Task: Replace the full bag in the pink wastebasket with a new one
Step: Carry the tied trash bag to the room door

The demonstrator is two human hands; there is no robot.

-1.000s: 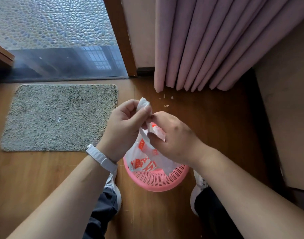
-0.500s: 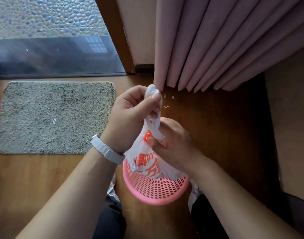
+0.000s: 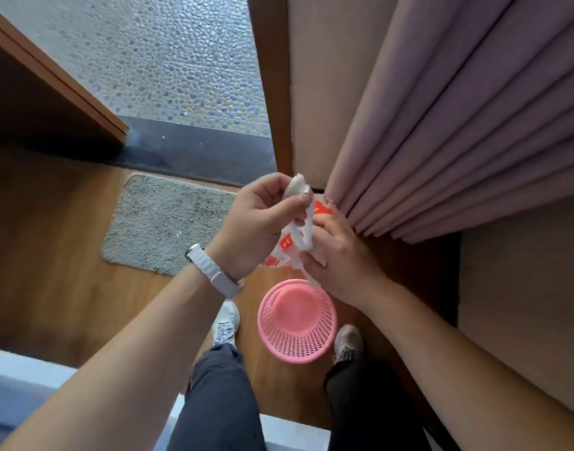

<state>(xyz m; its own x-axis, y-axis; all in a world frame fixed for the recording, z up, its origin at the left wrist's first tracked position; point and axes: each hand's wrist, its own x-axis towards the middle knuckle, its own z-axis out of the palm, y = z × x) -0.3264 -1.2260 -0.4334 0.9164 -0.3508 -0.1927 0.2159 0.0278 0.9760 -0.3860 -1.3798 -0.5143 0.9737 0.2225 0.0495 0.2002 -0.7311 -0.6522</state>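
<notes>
Both hands meet over a white plastic bag (image 3: 284, 245) with orange print, held up in the air just beyond the far rim of the pink wastebasket (image 3: 279, 340). The left hand (image 3: 259, 222) pinches the bunched handles at the top between thumb and curled fingers. The right hand (image 3: 341, 252) is closed around the twisted plastic lower down, its fingertips buried in the folds. Most of the bag sits behind the two hands, so its contents cannot be made out and the print is too crumpled to read. The wastebasket stands upright on the wooden floor (image 3: 67, 255) between two pale shoes (image 3: 225, 323), its solid pink bottom showing. A white watch band (image 3: 210, 271) circles the left wrist. A grey mat (image 3: 168, 222) lies to the far left, and pink curtain (image 3: 441, 125) folds hang to the far right, their tops cut off.
</notes>
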